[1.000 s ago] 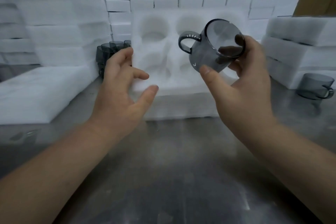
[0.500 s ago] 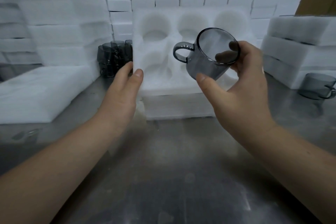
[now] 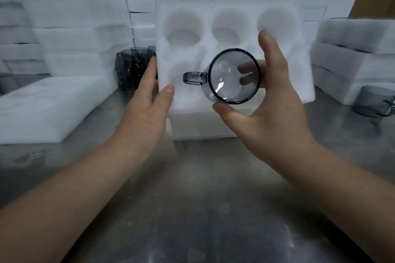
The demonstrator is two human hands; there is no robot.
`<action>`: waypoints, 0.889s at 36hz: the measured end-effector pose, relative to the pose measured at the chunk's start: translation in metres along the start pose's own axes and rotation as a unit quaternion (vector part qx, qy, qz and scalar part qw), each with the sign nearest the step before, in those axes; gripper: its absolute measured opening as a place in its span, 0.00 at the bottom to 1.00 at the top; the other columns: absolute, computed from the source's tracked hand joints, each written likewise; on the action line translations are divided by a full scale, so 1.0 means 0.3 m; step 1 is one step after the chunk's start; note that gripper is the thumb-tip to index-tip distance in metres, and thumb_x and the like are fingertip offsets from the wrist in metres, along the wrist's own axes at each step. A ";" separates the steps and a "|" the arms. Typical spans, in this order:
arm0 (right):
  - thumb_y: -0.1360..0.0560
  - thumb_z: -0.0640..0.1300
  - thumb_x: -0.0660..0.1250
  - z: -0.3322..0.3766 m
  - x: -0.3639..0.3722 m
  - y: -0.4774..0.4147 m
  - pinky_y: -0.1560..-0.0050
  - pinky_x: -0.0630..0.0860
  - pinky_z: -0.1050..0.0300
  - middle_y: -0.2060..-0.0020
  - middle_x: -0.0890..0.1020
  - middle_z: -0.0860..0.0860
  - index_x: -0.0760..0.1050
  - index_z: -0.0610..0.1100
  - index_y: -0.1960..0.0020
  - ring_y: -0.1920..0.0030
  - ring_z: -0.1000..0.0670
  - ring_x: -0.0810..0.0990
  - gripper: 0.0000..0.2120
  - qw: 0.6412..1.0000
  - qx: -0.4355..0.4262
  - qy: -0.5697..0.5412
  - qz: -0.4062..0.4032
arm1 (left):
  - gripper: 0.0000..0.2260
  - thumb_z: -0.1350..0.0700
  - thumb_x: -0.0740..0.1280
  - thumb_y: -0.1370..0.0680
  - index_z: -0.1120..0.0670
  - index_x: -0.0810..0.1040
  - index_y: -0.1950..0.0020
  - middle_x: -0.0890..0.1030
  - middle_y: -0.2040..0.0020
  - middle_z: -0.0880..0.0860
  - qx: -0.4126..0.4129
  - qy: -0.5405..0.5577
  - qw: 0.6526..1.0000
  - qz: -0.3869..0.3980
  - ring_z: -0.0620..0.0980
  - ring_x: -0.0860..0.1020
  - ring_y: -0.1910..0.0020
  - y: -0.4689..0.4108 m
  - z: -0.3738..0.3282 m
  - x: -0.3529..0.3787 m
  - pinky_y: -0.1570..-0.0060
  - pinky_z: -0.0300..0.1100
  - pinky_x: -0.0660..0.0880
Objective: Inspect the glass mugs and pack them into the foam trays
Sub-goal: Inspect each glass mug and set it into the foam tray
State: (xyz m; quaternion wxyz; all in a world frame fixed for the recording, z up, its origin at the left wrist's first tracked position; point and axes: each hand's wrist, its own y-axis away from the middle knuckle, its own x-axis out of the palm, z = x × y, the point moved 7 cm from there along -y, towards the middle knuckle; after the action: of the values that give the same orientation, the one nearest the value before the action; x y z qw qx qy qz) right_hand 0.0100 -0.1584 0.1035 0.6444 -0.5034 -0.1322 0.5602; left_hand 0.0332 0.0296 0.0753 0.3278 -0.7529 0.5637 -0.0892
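My right hand [image 3: 271, 100] grips a smoky grey glass mug [image 3: 229, 77] round its body, its open mouth turned toward me and its handle pointing left. The mug hangs in front of a white foam tray [image 3: 235, 6] with round empty pockets, which stands tilted up on a foam block. My left hand [image 3: 149, 100] holds the tray's left edge, thumb on its front face and fingers behind the edge.
A cluster of several grey mugs [image 3: 133, 66] stands left of the tray. One more mug [image 3: 374, 101] sits at the far right on the metal table [image 3: 203, 209]. Foam stacks [image 3: 354, 53] and foam blocks wall the back and both sides; a flat foam slab [image 3: 49, 109] lies left.
My right hand has lowered the mug and turned its mouth toward me. My left hand went from open in the air to holding the tray's left edge.
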 end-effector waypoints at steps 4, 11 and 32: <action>0.36 0.52 0.71 0.014 -0.003 -0.002 0.50 0.62 0.78 0.50 0.72 0.53 0.57 0.55 0.29 0.51 0.59 0.70 0.40 0.999 -0.034 0.040 -0.012 | 0.30 0.47 0.56 0.27 0.44 0.55 0.24 0.64 0.47 0.17 0.014 -0.031 0.999 -0.004 0.16 0.61 0.45 0.005 -0.008 0.003 0.48 0.15 0.57; 0.36 0.46 0.76 0.017 0.006 -0.001 0.44 0.66 0.73 0.42 0.65 0.58 0.61 0.41 0.32 0.42 0.58 0.71 0.38 1.000 -0.014 -0.010 -0.015 | 0.30 0.46 0.55 0.27 0.41 0.53 0.25 0.64 0.46 0.28 0.016 -0.086 0.996 -0.013 0.14 0.60 0.50 0.010 -0.020 -0.006 0.52 0.13 0.54; 0.33 0.45 0.59 0.048 0.028 -0.001 0.59 0.71 0.59 0.31 0.61 0.54 0.53 0.48 0.24 0.47 0.53 0.70 0.38 0.989 -0.052 0.045 0.133 | 0.30 0.44 0.54 0.27 0.40 0.54 0.25 0.67 0.37 0.38 -0.006 -0.097 0.995 -0.005 0.27 0.63 0.41 0.016 -0.024 -0.003 0.38 0.32 0.58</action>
State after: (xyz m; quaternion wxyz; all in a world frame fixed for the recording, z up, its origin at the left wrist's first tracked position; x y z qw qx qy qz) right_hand 0.0024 -0.1440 0.1071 0.5425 -0.5737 -0.0640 0.6103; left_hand 0.0256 0.0268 0.0784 0.3756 -0.7630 0.5258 -0.0144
